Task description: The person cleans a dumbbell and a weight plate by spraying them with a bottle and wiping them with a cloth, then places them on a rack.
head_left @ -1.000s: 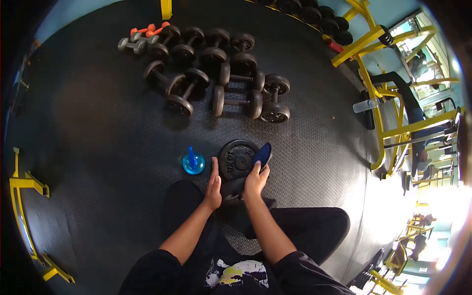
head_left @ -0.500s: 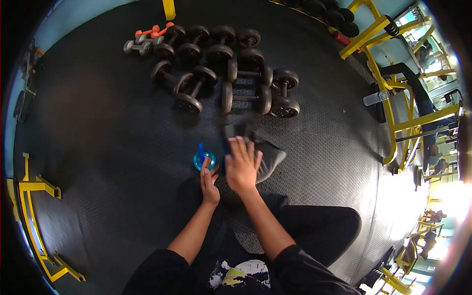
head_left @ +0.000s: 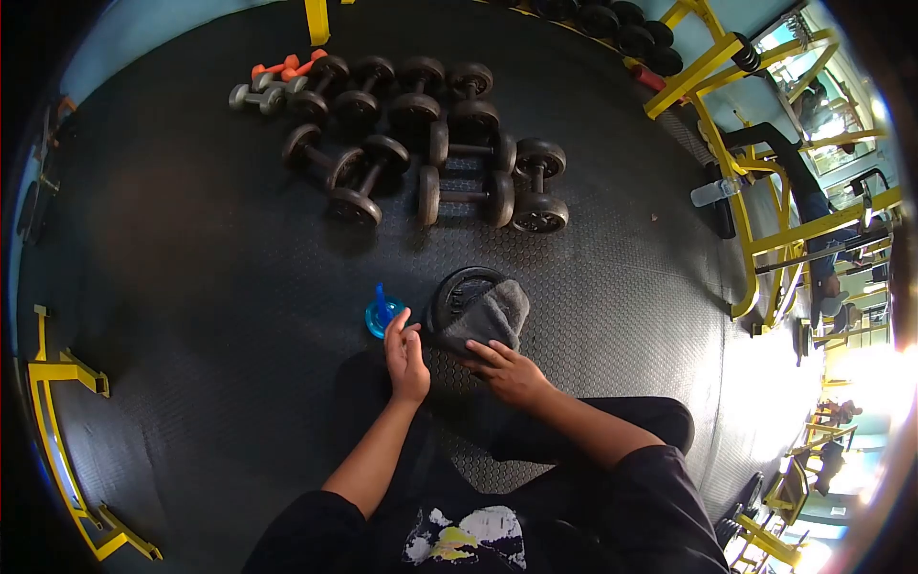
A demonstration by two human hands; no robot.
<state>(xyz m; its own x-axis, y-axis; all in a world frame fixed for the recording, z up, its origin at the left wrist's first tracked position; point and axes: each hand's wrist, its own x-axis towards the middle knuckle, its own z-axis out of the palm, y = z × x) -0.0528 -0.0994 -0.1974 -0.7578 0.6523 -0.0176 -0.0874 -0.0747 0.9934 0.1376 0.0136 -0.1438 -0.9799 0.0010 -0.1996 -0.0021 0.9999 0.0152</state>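
Head view: plate point(head_left: 457, 287) lies flat on the floor, cloth point(head_left: 490, 318) draped over its right half. Right hand point(head_left: 514, 371), fingers spread, presses the cloth's near edge. Left hand point(head_left: 406, 359), fingers together, touches the plate's left rim beside the bottle point(head_left: 379, 314).

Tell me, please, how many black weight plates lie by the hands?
1: the round black weight plate lies partly under the grey cloth by the right hand; others may be hidden.
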